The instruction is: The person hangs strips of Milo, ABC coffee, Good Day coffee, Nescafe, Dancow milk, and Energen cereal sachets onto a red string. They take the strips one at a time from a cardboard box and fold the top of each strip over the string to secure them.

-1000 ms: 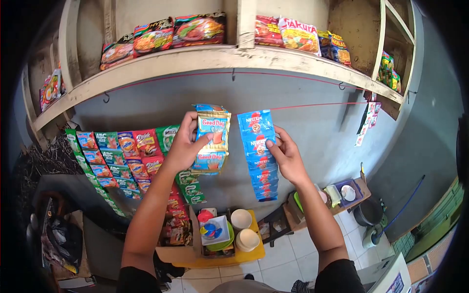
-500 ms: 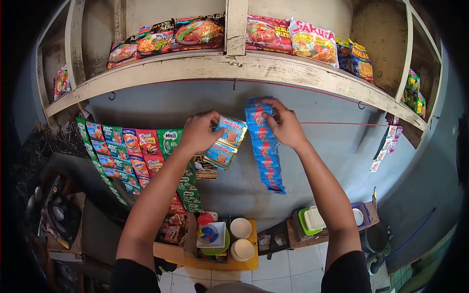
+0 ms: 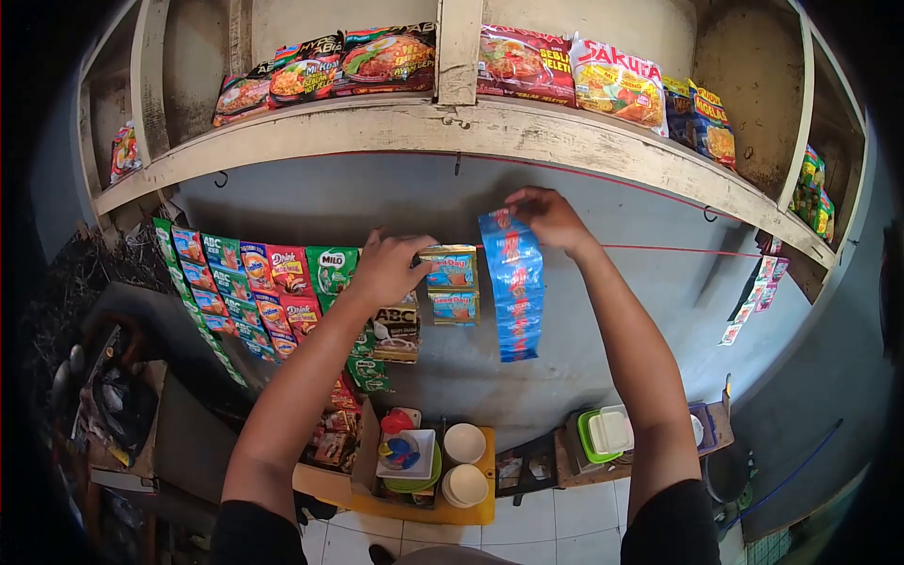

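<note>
My left hand (image 3: 388, 270) is closed at the upper left corner of a short strip of Good Day coffee sachets (image 3: 454, 308), which hangs straight by the red line. Just below that hand hang brown ABC sachets (image 3: 396, 334). To the right, a long blue strip of Nescafé sachets (image 3: 516, 301) dangles, slightly blurred and curled at its top. My right hand (image 3: 553, 218) pinches this strip near its upper end, with the thumb partly hidden behind the fingers.
A red line (image 3: 659, 249) runs along the wall. Strips of Milo (image 3: 334, 271), Drink (image 3: 290, 270) and other sachets hang left. Above, a wooden shelf (image 3: 565, 135) carries noodle packs (image 3: 617, 85). Bowls (image 3: 465, 485) and a green-rimmed container (image 3: 603, 435) sit below.
The Good Day strip went from tilted in my left hand to hanging straight by the line. My right hand shifted slightly right, and the Nescafé strip turned and moved with it.
</note>
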Demonstrator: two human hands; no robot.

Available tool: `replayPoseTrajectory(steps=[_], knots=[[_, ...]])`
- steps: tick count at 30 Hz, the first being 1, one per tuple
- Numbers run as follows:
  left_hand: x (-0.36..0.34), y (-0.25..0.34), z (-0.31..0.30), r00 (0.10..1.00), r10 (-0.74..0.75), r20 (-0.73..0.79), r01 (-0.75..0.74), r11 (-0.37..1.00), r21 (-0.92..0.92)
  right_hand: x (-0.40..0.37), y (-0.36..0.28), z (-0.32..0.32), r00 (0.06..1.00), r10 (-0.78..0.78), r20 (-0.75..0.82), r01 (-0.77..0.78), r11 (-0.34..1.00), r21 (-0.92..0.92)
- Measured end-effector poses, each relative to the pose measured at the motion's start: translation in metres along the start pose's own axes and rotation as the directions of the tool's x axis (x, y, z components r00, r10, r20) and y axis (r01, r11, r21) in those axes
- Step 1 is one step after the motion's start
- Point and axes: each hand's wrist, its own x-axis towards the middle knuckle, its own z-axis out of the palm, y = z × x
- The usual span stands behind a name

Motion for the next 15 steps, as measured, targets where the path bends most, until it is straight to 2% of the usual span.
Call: replayPoseTrajectory(steps=[1, 4, 5, 6, 8, 9, 11, 12, 14, 15], knots=[[0.000, 0.000, 0.000, 1.000, -0.011, 0.025, 0.011, 1.000, -0.005, 0.004, 0.001, -0.001, 0.999, 0.027, -0.032, -0.020, 0.984, 0.178], [-0.001, -0.001, -0.001, 0.999, -0.014, 0.045, 0.015, 1.000, -0.014, 0.012, -0.004, -0.013, 0.995, 0.001, -0.095, 0.010, 0.994, 0.110], [-0.001, -0.001, -0.001, 0.999, -0.009, 0.035, 0.010, 1.000, -0.022, 0.015, -0.004, -0.016, 0.993, 0.091, -0.078, -0.081, 0.990, 0.118], [-0.001, 0.000, -0.002, 0.999, -0.010, 0.035, 0.011, 1.000, -0.023, 0.016, -0.005, -0.016, 0.993, 0.091, -0.077, -0.082, 0.990, 0.116], [0.000, 0.002, -0.004, 0.995, -0.054, 0.090, 0.056, 0.998, -0.020, 0.017, -0.005, -0.015, 0.970, 0.243, -0.011, -0.243, 0.969, -0.042], [-0.001, 0.002, -0.003, 0.995, -0.054, 0.088, 0.056, 0.998, -0.020, 0.016, -0.003, -0.014, 0.970, 0.241, -0.011, -0.241, 0.969, -0.043], [-0.002, 0.002, -0.002, 0.997, -0.047, 0.061, 0.049, 0.998, -0.035, 0.014, 0.001, -0.011, 0.971, 0.205, 0.120, -0.137, 0.896, -0.423], [-0.003, 0.003, -0.003, 0.997, -0.048, 0.058, 0.050, 0.998, -0.032, 0.010, -0.003, -0.010, 0.972, 0.201, 0.121, -0.133, 0.897, -0.422], [-0.004, 0.005, -0.004, 0.997, -0.052, 0.063, 0.054, 0.998, -0.022, 0.000, -0.019, -0.010, 0.894, 0.410, 0.183, -0.293, 0.841, -0.455], [-0.004, 0.006, -0.004, 0.997, -0.054, 0.062, 0.055, 0.998, -0.021, -0.003, -0.024, -0.012, 0.909, 0.370, 0.190, -0.218, 0.813, -0.540]])
